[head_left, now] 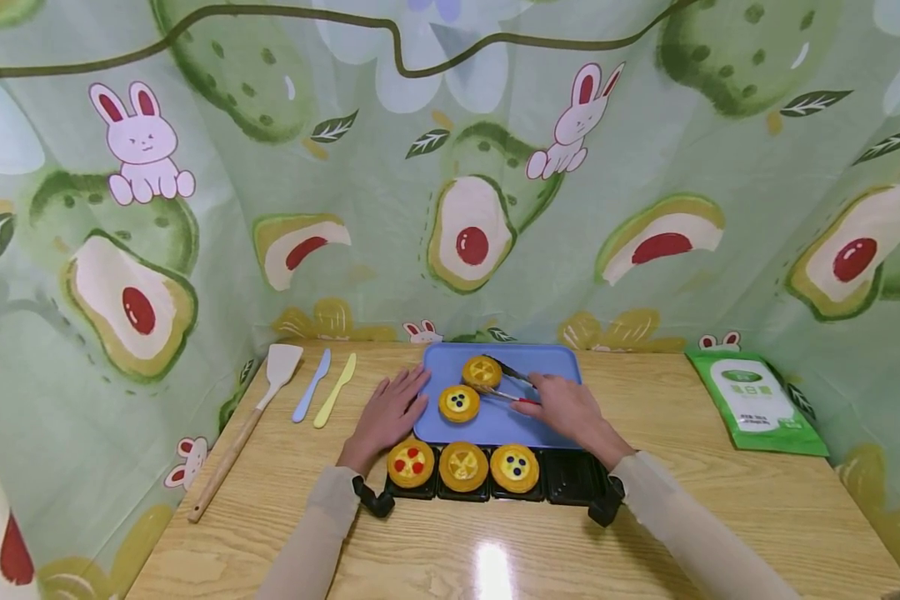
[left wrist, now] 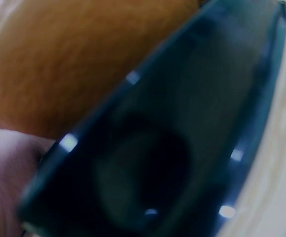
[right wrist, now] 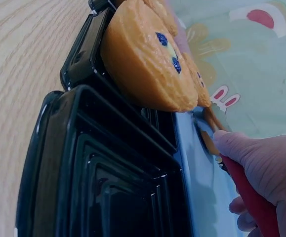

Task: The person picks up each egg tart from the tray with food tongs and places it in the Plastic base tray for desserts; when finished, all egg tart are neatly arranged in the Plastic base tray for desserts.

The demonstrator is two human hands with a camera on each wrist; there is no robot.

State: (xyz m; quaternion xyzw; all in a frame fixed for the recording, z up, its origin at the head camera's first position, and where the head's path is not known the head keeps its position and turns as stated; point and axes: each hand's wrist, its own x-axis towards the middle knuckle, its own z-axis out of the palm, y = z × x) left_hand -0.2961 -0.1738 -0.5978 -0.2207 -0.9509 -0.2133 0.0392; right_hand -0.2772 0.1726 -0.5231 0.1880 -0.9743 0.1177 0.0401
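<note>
My right hand [head_left: 570,407] grips a pair of tongs [head_left: 517,398] with red on the handle. Its two arms reach either side of an egg tart topped with yellow pieces [head_left: 482,372] on the blue tray [head_left: 547,429]. Just in front of that tart lies a blueberry tart [head_left: 459,403]. My left hand [head_left: 392,410] rests at the tray's left edge, fingers extended. Nearer me, three black boxes hold a red-fruit tart [head_left: 410,463], another yellow-topped tart [head_left: 462,466] and a second blueberry tart [head_left: 515,468]. In the rightmost black box [right wrist: 108,173] the ridged inside shows.
To the left lie a white spatula [head_left: 281,367] with a wooden handle, a blue knife [head_left: 312,387] and a yellow knife [head_left: 336,392]. A green-and-white packet [head_left: 757,400] lies at the right. A patterned curtain [head_left: 390,167] encloses the back and sides of the wooden table [head_left: 645,542].
</note>
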